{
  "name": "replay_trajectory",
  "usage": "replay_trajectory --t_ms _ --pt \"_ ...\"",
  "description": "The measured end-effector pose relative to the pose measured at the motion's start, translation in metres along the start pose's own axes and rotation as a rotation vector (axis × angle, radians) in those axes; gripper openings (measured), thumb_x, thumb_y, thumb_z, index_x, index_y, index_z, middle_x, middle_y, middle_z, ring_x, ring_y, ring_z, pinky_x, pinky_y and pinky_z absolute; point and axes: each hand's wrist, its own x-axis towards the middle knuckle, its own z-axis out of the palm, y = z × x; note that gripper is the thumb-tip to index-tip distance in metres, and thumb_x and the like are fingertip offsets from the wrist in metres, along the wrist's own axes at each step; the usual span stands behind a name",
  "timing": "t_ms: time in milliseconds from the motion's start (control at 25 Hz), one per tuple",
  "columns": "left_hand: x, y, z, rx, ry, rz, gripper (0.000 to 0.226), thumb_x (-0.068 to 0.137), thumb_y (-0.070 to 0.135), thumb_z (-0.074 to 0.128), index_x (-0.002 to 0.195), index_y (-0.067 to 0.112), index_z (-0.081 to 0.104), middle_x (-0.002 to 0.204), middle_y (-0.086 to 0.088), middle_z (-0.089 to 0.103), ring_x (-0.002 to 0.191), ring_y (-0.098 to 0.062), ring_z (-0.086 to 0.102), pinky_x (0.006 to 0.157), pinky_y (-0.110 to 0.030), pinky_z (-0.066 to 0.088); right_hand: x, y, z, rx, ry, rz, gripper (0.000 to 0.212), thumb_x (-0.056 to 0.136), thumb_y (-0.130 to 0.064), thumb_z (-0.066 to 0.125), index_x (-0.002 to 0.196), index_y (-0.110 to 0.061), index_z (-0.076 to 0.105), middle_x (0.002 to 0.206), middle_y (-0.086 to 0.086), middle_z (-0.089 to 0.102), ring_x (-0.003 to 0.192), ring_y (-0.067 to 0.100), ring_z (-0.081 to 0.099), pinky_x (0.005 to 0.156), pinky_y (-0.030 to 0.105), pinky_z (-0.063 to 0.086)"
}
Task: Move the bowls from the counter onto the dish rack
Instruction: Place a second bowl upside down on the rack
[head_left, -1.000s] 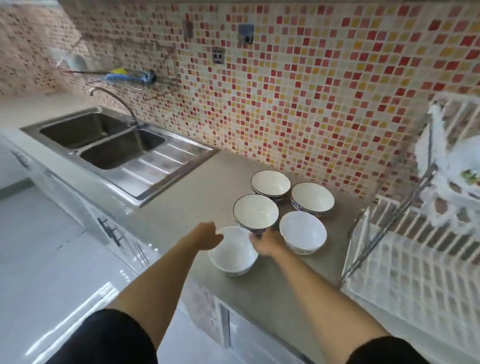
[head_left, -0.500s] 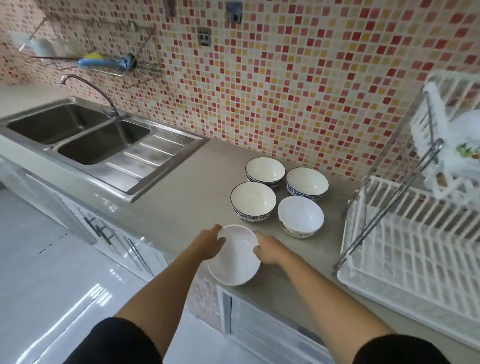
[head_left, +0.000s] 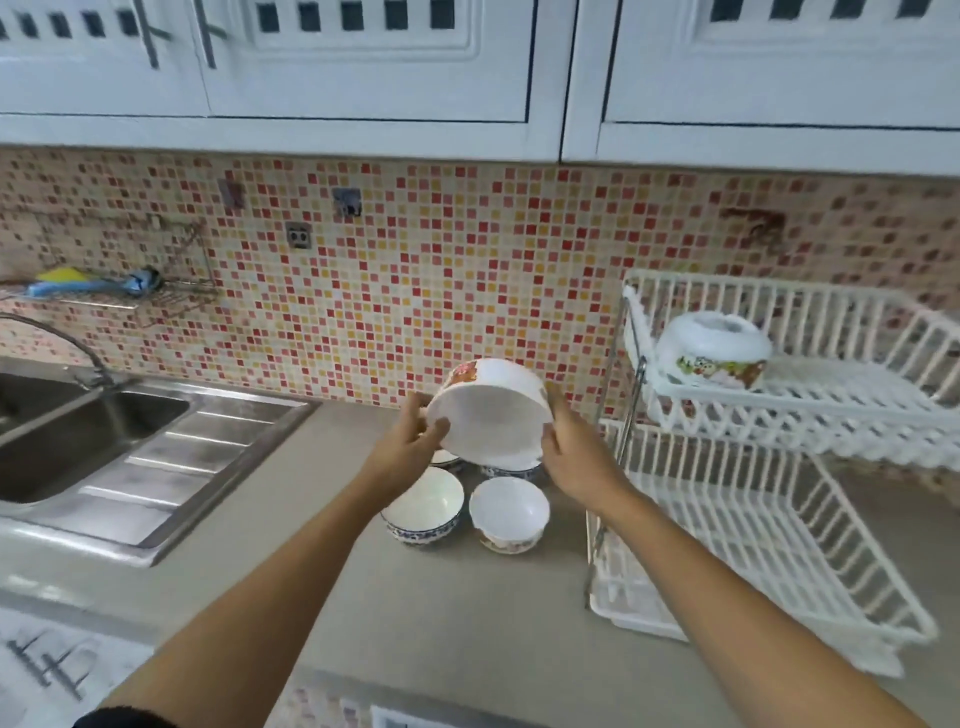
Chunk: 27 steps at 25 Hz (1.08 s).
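Observation:
I hold a white bowl with a floral band (head_left: 491, 415) up in the air between both hands, tilted with its opening toward me. My left hand (head_left: 410, 447) grips its left rim and my right hand (head_left: 571, 452) its right rim. Below it on the grey counter (head_left: 441, 613) stand a blue-patterned bowl (head_left: 423, 512) and a floral white bowl (head_left: 509, 514); two more bowls behind them are mostly hidden by the held bowl and my hands. The white two-tier dish rack (head_left: 779, 519) stands to the right, with one bowl upside down (head_left: 714, 351) on its upper tier.
A steel double sink (head_left: 104, 441) with a faucet (head_left: 62, 343) lies at the left. A wire wall shelf (head_left: 119, 296) holds a blue and yellow brush. White wall cabinets (head_left: 467, 67) hang above the mosaic tile backsplash.
Both hands have lifted the white floral bowl from the counter's front edge up and to the right, tilting it. My head has risen, so the cabinets and the whole rack show.

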Motion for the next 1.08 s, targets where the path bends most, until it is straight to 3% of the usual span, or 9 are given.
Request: replay_trajectory --t_ms 120,240,280,440,560,680,800,920,1080 --pt "0.014 0.078 0.003 -0.255 -0.145 0.16 0.053 0.079 0.051 0.038 0.121 0.02 0.038 0.12 -0.003 0.052 0.116 -0.023 0.05 0.095 -0.029 0.043 0.003 -0.015 -0.072 0.026 0.198 -0.184 0.061 0.098 -0.03 0.039 0.151 -0.026 0.008 0.151 0.006 0.035 0.126 0.026 0.05 0.105 0.039 0.042" --pt "0.032 0.141 0.013 -0.317 -0.122 0.326 0.052 0.092 0.047 0.021 0.117 0.014 0.053 0.119 -0.008 0.058 0.116 -0.022 0.052 0.108 -0.034 0.034 0.001 -0.017 -0.13 0.33 0.147 -0.275 0.074 0.081 -0.071 0.036 0.144 -0.043 0.012 0.147 -0.013 0.036 0.126 0.008 0.047 0.105 0.026 0.043" --pt "0.038 0.157 0.021 -0.279 -0.137 0.363 0.059 0.096 0.051 0.014 0.115 0.014 0.056 0.12 -0.009 0.06 0.116 -0.019 0.054 0.107 -0.034 0.033 0.002 -0.01 -0.148 0.393 0.158 -0.268 0.077 0.077 -0.075 0.035 0.144 -0.043 0.014 0.149 -0.013 0.033 0.13 0.009 0.043 0.109 0.03 0.039" --pt "0.06 0.204 0.07 -0.022 -0.247 0.412 0.078 0.084 0.073 0.022 0.135 0.017 0.038 0.134 -0.01 0.051 0.119 -0.02 0.053 0.103 -0.037 0.035 0.008 0.024 -0.208 0.361 0.224 -0.207 0.068 0.079 -0.061 0.045 0.14 -0.044 0.02 0.153 -0.006 0.029 0.116 0.001 0.051 0.108 0.048 0.039" --pt "0.079 0.215 0.106 0.075 -0.269 0.444 0.077 0.079 0.067 0.04 0.141 0.025 0.023 0.113 0.008 0.051 0.099 -0.004 0.055 0.09 -0.031 0.042 0.016 0.053 -0.235 0.265 0.219 -0.18 0.083 0.07 -0.06 0.062 0.14 -0.043 0.02 0.15 -0.006 0.034 0.123 0.013 0.052 0.105 0.045 0.044" --pt "0.101 0.221 0.141 0.057 -0.31 0.425 0.078 0.074 0.062 0.062 0.138 0.032 0.028 0.115 0.011 0.052 0.103 -0.012 0.061 0.085 -0.028 0.056 0.026 0.083 -0.258 0.164 0.202 -0.112 0.101 0.062 -0.056 0.07 0.146 -0.032 0.019 0.145 -0.009 0.036 0.127 0.012 0.044 0.107 0.038 0.041" --pt "0.123 0.226 0.172 0.052 -0.391 0.384 0.059 0.082 0.038 0.069 0.129 0.026 0.036 0.112 0.01 0.056 0.096 -0.006 0.061 0.069 -0.016 0.059 0.042 0.117 -0.274 0.081 0.143 -0.064 0.105 0.059 -0.056 0.076 0.145 -0.031 0.021 0.146 -0.009 0.034 0.132 0.014 0.039 0.111 0.04 0.037" --pt "0.146 0.226 0.196 0.211 -0.441 0.324 0.074 0.076 0.037 0.076 0.136 0.022 0.037 0.121 0.002 0.057 0.099 -0.013 0.062 0.075 -0.025 0.06 0.062 0.149 -0.279 -0.029 0.054 0.0 0.108 0.061 -0.05 0.081 0.147 -0.03 0.019 0.153 -0.003 0.03 0.137 0.016 0.034 0.113 0.038 0.032" --pt "0.164 0.221 0.222 0.308 -0.487 0.21 0.058 0.076 0.027 0.078 0.122 0.025 0.042 0.111 0.005 0.056 0.095 -0.011 0.06 0.077 -0.023 0.055 0.087 0.177 -0.276 -0.101 -0.108 0.032 0.108 0.065 -0.043 0.082 0.148 -0.027 0.015 0.155 -0.001 0.027 0.139 0.019 0.032 0.114 0.042 0.031"
